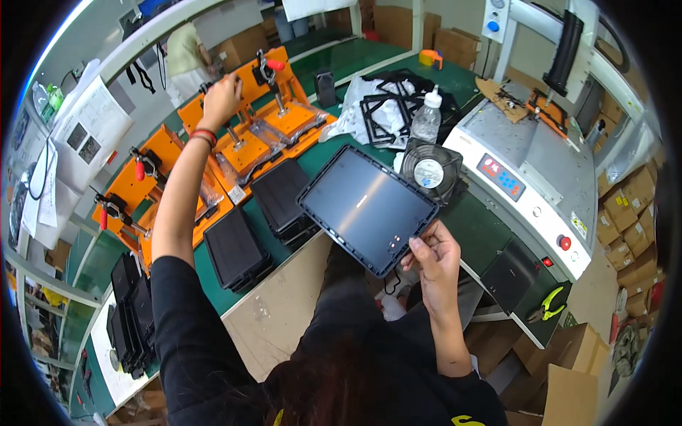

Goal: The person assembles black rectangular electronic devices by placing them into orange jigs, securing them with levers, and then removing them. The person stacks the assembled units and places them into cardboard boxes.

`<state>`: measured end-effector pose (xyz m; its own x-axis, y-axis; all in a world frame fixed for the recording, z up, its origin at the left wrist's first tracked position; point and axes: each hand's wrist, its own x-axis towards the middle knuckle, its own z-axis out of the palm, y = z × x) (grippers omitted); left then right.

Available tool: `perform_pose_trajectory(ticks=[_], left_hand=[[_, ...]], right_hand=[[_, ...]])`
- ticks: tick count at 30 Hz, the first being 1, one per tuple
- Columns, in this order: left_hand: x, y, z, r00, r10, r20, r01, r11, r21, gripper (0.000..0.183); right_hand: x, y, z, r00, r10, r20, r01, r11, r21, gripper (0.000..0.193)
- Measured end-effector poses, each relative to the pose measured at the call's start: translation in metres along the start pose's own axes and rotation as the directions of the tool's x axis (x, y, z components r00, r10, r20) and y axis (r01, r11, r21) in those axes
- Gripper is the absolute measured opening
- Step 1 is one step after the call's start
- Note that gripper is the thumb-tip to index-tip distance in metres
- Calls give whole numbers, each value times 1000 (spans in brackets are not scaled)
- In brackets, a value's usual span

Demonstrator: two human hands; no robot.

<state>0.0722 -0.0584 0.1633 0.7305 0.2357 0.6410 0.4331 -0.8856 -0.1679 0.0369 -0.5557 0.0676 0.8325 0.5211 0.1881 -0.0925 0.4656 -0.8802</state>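
Observation:
My right hand [438, 261] pinches the lower right corner of a black rectangular plastic housing [355, 202], a shallow tablet-like shell with a raised rim. The housing is tilted, its smooth inner face catching light, over the table's front edge. My left hand [222, 101] is stretched far forward, fingers closed around a toggle clamp on an orange fixture [238, 153]; the clamp's handle is hidden by the hand. To its right stands another toggle clamp [270, 65] with a red handle. Thin black strips [307, 130] lie along the fixtures' front.
Stacked black housings [236, 248] sit before the fixtures, with more at the lower left [131, 319]. Beyond my right hand are a fan [431, 172], a clear bottle [426, 117], black frames [387, 110] and a white machine [526, 184]. Green-handled pliers [548, 305] lie at right.

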Motion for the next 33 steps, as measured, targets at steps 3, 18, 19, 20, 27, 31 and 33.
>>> perform_pose_trajectory(ticks=[3,18,19,20,27,31,33], left_hand=[[-35,27,-14,982,124,-143,-131,991,-42,25],[-194,50,-149,798,159,581,529,-644,-552,95],[-199,39,-149,830,170,531,490,-677,-549,93],[-207,21,-142,838,152,525,474,-680,-559,92],[-248,-22,-110,832,43,553,389,-757,-526,93],[-255,-28,-101,862,47,505,362,-754,-548,92],[-257,-29,-102,887,79,455,352,-754,-554,92]], right_hand=[[-9,1,-1,999,-31,26,33,997,-74,13],[0,88,114,250,-608,754,942,-26,-334,29],[1,93,125,202,-610,767,957,-45,-287,29],[1,99,135,199,-615,763,962,-24,-271,30],[1,144,162,202,-574,794,979,89,-185,35],[-2,152,161,210,-538,816,978,103,-183,35],[-3,153,161,211,-526,824,977,104,-184,35]])
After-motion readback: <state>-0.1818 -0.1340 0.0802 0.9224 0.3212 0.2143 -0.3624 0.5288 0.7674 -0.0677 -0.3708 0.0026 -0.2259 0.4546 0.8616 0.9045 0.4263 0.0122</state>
